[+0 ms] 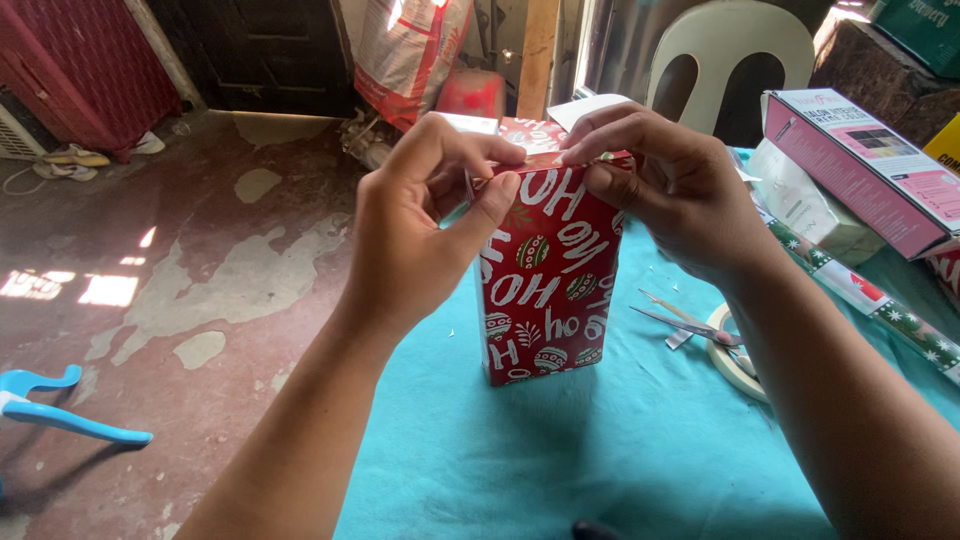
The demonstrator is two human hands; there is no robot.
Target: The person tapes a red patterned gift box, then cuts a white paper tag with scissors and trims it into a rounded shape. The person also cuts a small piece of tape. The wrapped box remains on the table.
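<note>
From the head camera, the red gift-wrapped box stands upright on the teal worktop, its long axis vertical, straight ahead of both hands. The left hand pinches the paper at the box's top left edge, thumb and forefinger closed on a fold. The right hand pinches the top right edge, probably a paper flap. Both are equally near. Scissors lie to the right.
</note>
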